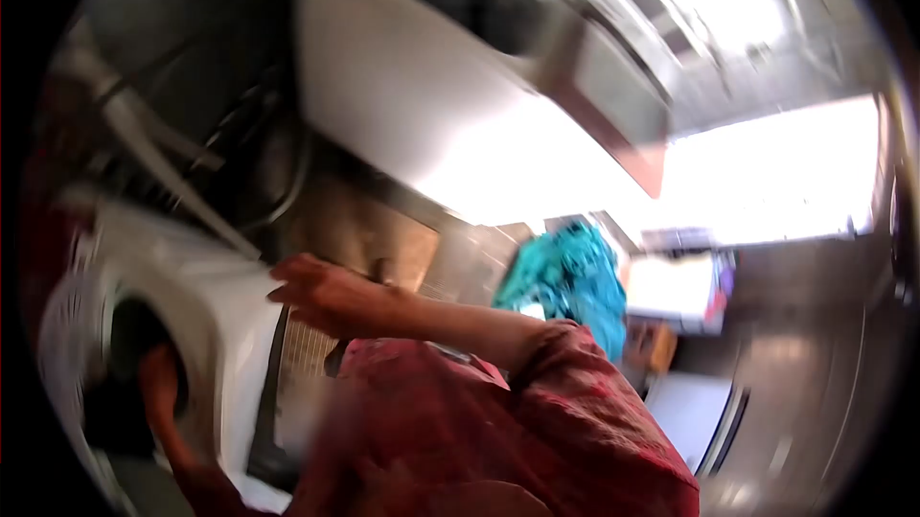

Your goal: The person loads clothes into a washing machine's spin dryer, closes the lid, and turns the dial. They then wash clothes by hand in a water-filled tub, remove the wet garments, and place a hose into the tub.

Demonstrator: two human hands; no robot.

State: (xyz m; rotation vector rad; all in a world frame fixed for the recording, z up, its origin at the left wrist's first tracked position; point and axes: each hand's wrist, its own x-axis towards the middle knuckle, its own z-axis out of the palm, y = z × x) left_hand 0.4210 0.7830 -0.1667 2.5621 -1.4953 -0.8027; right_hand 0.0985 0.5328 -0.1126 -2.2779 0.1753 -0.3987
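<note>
A white front-loading washing machine (240, 325) stands at the lower left, its round opening facing me and a pale round door (59, 340) swung to the side. My left hand (161, 378) reaches into the dark opening. Its fingers are hidden, and whatever it touches inside cannot be made out. Beside the machine's upper corner, my right hand (321, 295) hangs in the air with its fingers apart and nothing visible in them. The red patterned sleeve and garment (422, 421) I wear fill the lower middle. Much of the view is blurred and tilted.
A large white panel (422, 86) rises above. A teal cloth bundle (565, 273) lies right of the middle. Pipes and hoses (163, 153) run at the left. A bright window (776, 182) is at the right, with a white box-like thing (671, 287) below it.
</note>
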